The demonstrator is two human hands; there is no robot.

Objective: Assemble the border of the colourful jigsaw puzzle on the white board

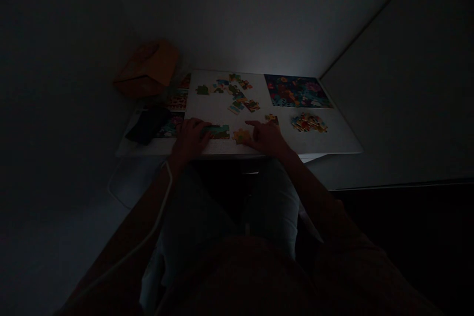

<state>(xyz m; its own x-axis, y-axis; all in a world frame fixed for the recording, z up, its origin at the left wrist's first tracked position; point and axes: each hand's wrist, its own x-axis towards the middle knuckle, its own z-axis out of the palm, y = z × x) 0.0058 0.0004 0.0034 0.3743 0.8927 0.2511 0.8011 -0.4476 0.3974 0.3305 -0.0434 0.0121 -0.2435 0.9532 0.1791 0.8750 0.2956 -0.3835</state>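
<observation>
Light very dim; small detail hard to make out.

Right hand [267, 137]: index finger stretched out toward the left hand's side, thumb down at a yellow-orange knobbed jigsaw piece [241, 137]. Contact seemed likely; could not tell whether the piece was gripped or merely touched. It lay flat between the two hands, just beside the right thumb.

Left hand [191, 137]: palm down, fingers loosely spread, grasping nothing. Fingertips rested on the near end of a green-and-teal printed jigsaw strip [221, 132], which ran from under them toward the right hand, its end near the yellow-orange piece but apart from it.

Just beyond the right hand: a small orange-and-dark jigsaw piece [272, 118]. To that hand's right, a heaped pile of multicoloured jigsaw pieces [309, 122]; farther beyond, a rectangular dark-blue sea-life picture [298, 92].

Ahead of both hands, a loose scatter of green, blue and orange jigsaw pieces [237, 93], some touching, on a white rectangular tabletop [211, 108].

Left of the left hand, a limp-looking black object [148, 124], material unclear. Beyond it, an orange box-shaped container [150, 70]. A thin white cord [163, 202] ran along the left forearm.
</observation>
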